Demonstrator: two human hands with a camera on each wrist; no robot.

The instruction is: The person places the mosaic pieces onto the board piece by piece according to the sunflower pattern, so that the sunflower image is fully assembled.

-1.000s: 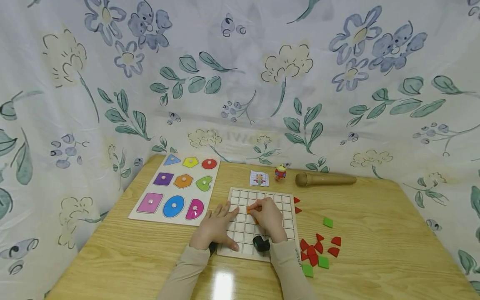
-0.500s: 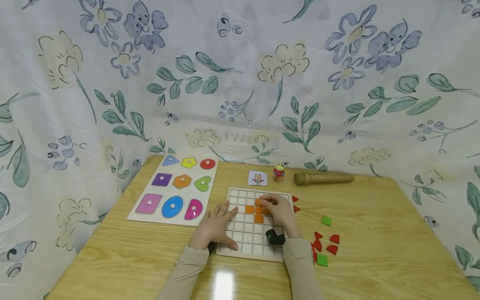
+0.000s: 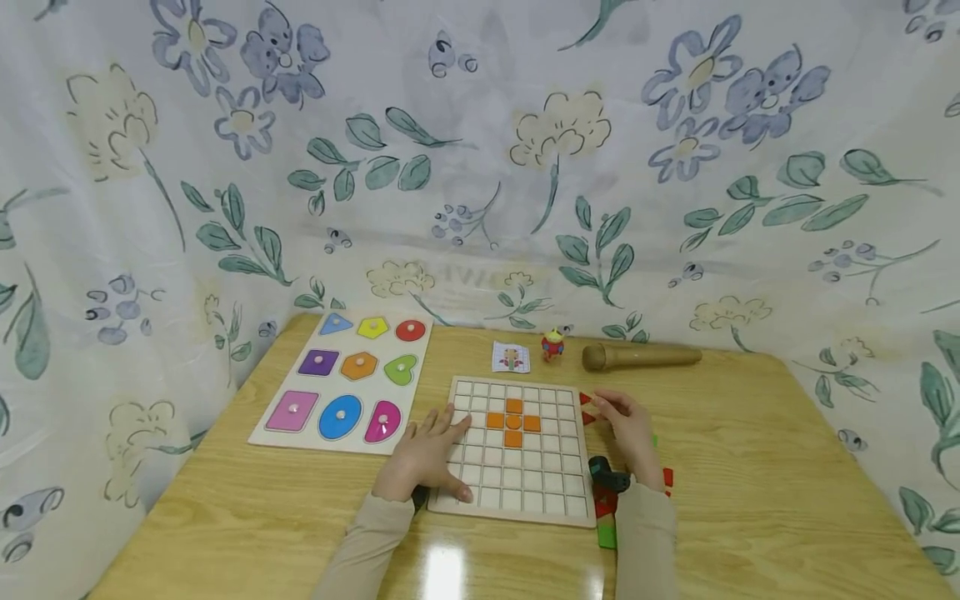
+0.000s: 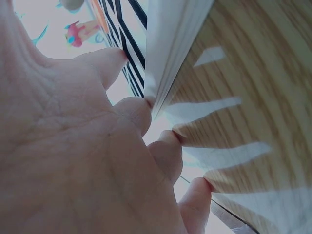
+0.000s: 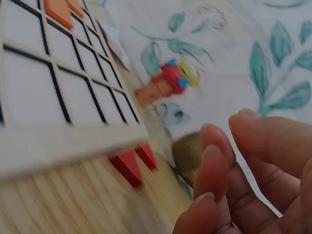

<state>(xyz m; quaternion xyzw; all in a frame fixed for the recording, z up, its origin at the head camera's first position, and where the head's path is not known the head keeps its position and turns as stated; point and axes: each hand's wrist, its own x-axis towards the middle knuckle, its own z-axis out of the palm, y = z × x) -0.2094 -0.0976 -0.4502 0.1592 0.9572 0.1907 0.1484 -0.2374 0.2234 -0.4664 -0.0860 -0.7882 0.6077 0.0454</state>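
A wooden grid board [image 3: 491, 478] lies on the table, with orange square tiles [image 3: 513, 438] set in a cross around an orange round piece [image 3: 513, 422]. My left hand [image 3: 424, 458] rests spread on the board's left side, thumb near its lower left corner. In the left wrist view several fingertips [image 4: 168, 141] reach past the board's edge to the wood. Off the board's right edge, my right hand [image 3: 632, 427] hovers beside two red triangle pieces [image 3: 587, 418]. Its thumb and fingers are loosely bent with a gap between them and nothing held, as the right wrist view shows.
A shape puzzle board [image 3: 348, 342] with knobbed pieces lies left. Behind the grid are a small patterned card [image 3: 511, 357], a toy figure [image 3: 552, 345] and a brown microphone-shaped object [image 3: 641, 357]. Red pieces [image 3: 606, 502] and a green tile [image 3: 607, 536] lie partly hidden by the right arm.
My right hand has moved from the orange tiles rightward off the board to the red triangles, uncovering the whole orange cross. The left hand stays in place on the board.
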